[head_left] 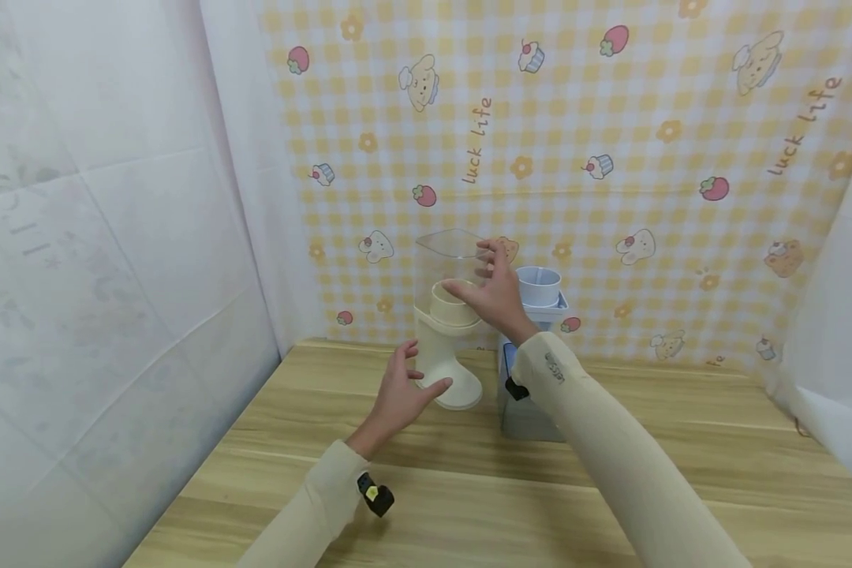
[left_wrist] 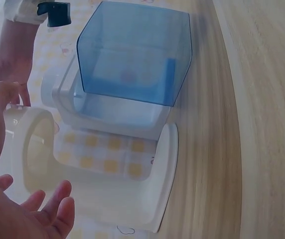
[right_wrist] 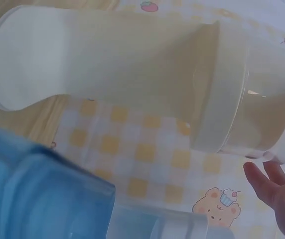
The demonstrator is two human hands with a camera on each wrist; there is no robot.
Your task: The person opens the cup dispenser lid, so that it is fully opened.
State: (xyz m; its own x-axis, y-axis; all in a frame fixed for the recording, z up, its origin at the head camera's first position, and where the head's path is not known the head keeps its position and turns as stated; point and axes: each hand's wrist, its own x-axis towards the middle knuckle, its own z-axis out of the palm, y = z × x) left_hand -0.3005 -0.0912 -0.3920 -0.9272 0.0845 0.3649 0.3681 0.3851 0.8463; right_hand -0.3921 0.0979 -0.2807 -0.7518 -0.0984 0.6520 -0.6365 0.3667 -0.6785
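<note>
A cream plastic stand (head_left: 436,351) with a round foot is upright near the back of the table. On top it bears a round cream cup (head_left: 449,306) inside a tall clear container (head_left: 433,268). My right hand (head_left: 493,290) is at the container's right side, fingers spread and thumb across the front; its fingertips appear to touch the clear wall. Beside the stand's lower column is my left hand (head_left: 401,394), fingers and thumb apart. In the left wrist view, that hand (left_wrist: 13,204) curves loosely in front of the stand (left_wrist: 102,194) without closing round it.
Just right of the cream stand is a similar pale blue stand (head_left: 539,288) with a round cup on top. A translucent blue box (left_wrist: 137,55) is in front of it. A checked curtain (head_left: 610,118) hangs behind the wooden table (head_left: 433,505), and white cloth (head_left: 113,276) hangs on the left.
</note>
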